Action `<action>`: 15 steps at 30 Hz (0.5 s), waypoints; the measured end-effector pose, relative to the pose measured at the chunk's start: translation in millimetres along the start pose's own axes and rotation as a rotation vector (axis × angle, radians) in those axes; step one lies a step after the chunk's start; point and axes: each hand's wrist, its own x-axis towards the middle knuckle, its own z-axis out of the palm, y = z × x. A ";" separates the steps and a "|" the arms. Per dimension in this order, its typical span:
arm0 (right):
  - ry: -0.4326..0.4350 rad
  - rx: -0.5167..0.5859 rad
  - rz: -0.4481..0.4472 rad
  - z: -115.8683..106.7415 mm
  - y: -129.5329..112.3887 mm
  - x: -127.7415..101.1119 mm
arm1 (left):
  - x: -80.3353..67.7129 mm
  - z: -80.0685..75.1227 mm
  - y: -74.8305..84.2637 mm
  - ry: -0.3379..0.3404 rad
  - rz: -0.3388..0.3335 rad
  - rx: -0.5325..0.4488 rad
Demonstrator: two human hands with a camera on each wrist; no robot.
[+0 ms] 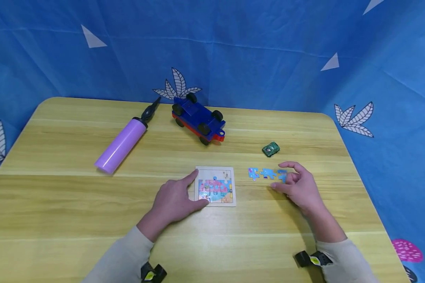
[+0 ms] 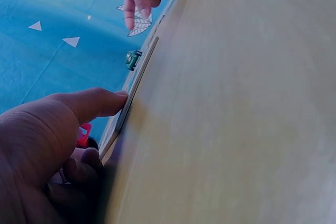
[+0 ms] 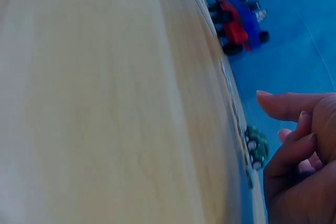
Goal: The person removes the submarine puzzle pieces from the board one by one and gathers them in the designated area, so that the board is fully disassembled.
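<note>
A small square puzzle board (image 1: 216, 186) lies flat on the wooden table (image 1: 74, 208), with colourful pieces filling most of it. My left hand (image 1: 191, 190) rests at the board's left edge, index finger by the top corner and thumb by the bottom corner. In the left wrist view the left hand (image 2: 47, 129) presses a fingertip against the board's edge (image 2: 137, 85). Three loose blue puzzle pieces (image 1: 267, 173) lie in a row to the right of the board. My right hand (image 1: 287, 181) hovers at the rightmost piece with fingers loosely curled, and nothing shows between them (image 3: 304, 150).
A small green toy car (image 1: 270, 149) sits just behind the loose pieces. A blue and red wheeled toy (image 1: 198, 118) stands at the back centre. A purple hand pump (image 1: 122, 145) lies at the back left. Blue cloth walls surround the table.
</note>
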 end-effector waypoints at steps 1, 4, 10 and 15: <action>-0.005 0.005 -0.006 2.6 -1.6 -0.8 | -0.1 -0.1 0.1 0.001 0.002 0.001; -0.024 0.025 -0.027 10.9 -6.3 -1.4 | -0.2 -0.6 0.1 0.004 0.003 0.001; -0.051 0.050 -0.055 29.0 -15.8 0.5 | 0.1 -0.8 -0.4 0.004 0.010 0.006; -0.081 0.094 -0.065 42.3 -24.1 -0.1 | 0.6 0.2 -0.5 0.003 0.022 0.010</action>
